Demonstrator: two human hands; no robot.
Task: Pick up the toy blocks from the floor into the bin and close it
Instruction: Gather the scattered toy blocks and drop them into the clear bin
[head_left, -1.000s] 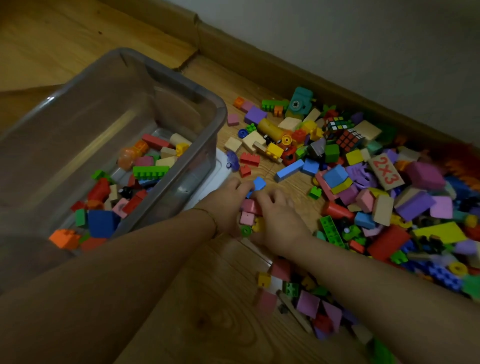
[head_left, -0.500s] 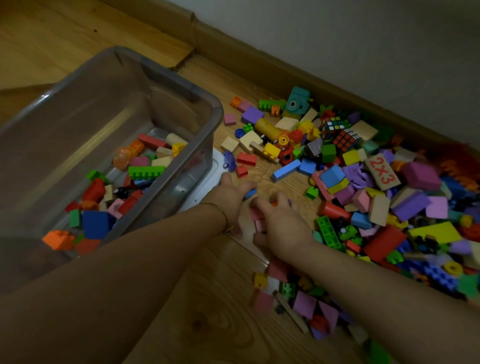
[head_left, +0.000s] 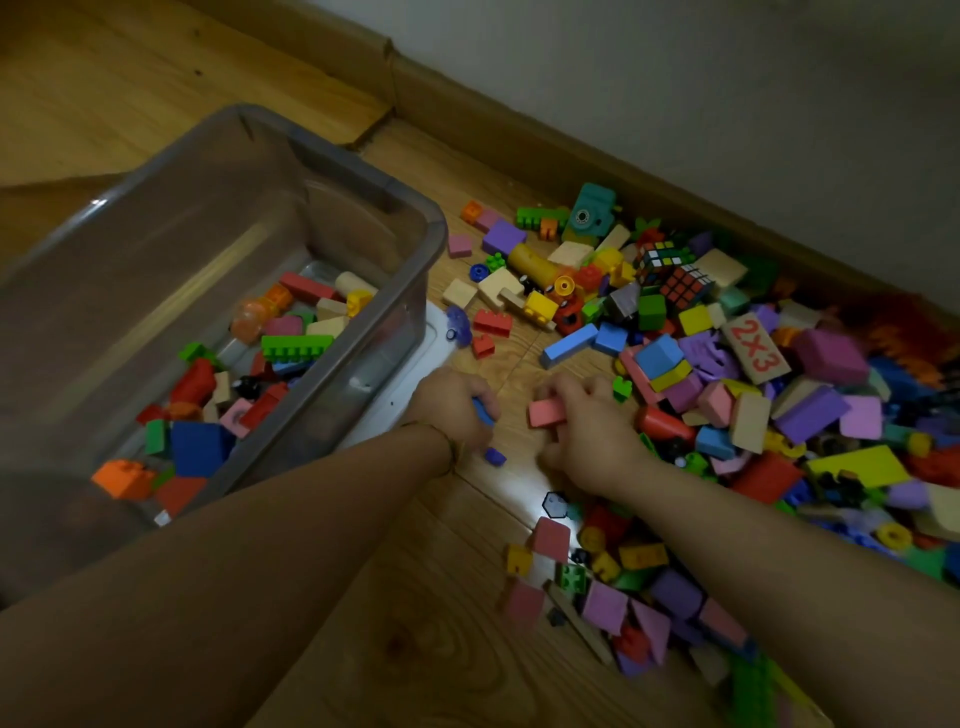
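A clear plastic bin (head_left: 431, 244) stands at the left with several coloured blocks in its bottom. A big pile of toy blocks (head_left: 727, 374) covers the wooden floor on the right, along the wall. My left hand (head_left: 452, 405) sits just right of the bin's corner, its fingers curled round a blue block (head_left: 483, 413). My right hand (head_left: 592, 421) is at the pile's left edge and grips a pink block (head_left: 545, 413). A small purple piece (head_left: 494, 457) lies on the floor between my wrists.
The bin's white lid (head_left: 423, 364) lies flat on the floor under the bin's right corner. A wooden skirting board (head_left: 519, 135) and the wall bound the pile at the back. More blocks (head_left: 613, 597) lie under my right forearm.
Both hands have closed round blocks and drawn slightly apart. The pink block is now lifted in my right hand, and the small cluster between the hands is gone from the floor.
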